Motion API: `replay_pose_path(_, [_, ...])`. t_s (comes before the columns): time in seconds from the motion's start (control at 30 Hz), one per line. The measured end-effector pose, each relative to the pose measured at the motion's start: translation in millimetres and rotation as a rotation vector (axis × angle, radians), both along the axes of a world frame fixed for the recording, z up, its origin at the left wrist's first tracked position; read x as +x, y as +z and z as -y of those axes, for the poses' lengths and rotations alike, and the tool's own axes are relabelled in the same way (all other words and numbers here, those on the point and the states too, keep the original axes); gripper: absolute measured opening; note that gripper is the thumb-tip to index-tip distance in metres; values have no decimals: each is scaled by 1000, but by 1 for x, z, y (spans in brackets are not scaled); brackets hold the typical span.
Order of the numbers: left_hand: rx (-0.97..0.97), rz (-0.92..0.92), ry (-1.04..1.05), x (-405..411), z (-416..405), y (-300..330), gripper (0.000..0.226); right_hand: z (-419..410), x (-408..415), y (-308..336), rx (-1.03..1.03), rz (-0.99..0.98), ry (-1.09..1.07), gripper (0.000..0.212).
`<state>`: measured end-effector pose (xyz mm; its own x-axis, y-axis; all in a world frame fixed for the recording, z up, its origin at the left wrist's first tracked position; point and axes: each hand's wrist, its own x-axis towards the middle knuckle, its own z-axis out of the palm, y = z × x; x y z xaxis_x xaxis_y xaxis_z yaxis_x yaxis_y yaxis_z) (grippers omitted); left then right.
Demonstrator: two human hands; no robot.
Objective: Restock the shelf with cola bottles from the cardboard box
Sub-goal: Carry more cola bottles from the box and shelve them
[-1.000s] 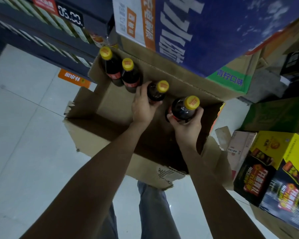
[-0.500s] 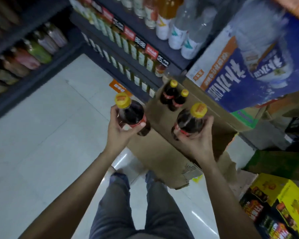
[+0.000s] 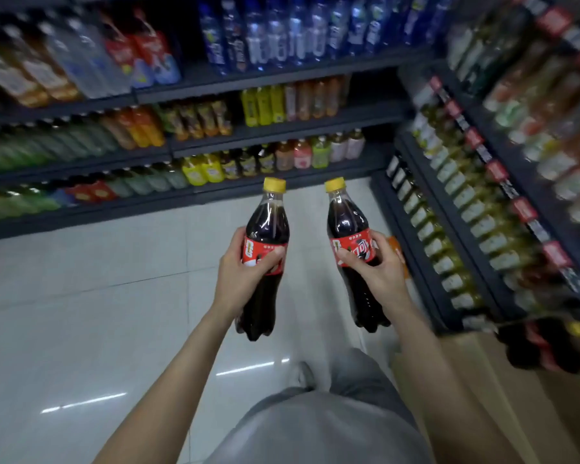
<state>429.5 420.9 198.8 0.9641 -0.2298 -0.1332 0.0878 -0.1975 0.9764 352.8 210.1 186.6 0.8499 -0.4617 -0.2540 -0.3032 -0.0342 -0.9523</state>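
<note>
My left hand [image 3: 240, 276] grips a cola bottle [image 3: 265, 229] round its red label; the bottle has a yellow cap and stands upright in front of me. My right hand [image 3: 379, 272] grips a second cola bottle [image 3: 349, 226] the same way, a little to the right. Both bottles are held above the pale tiled floor. The cardboard box [image 3: 482, 380] lies at the lower right, with two more cola bottles [image 3: 543, 346] blurred at its far edge.
Dark shelves [image 3: 215, 152] full of drink bottles run across the far side of the aisle. Another shelf rack [image 3: 466, 202] with bottles and red price tags lines the right side. My grey trouser legs [image 3: 315, 423] and a shoe show below.
Both hands lifted their bottles out of the box and carried them up and away from it. My view swung from the box to the aisle shelves.
</note>
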Motion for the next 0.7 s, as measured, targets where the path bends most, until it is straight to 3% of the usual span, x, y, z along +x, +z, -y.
replay_pose_path(0.17, [-2,7,294,45,-91,8,48,-79,103,8,22,12,289,40])
replay_pose_path(0.3, [8,72,487,106,-163,14,33,-149,194,17,26,41,478,44])
replay_pose_path(0.6, [11,174,742,293,-310,52,46,-298,421,36,78,137,615,68])
replay_pose_path(0.7, [62,240,762,353,-361,76,49,-342,492,53,75,181,626,66])
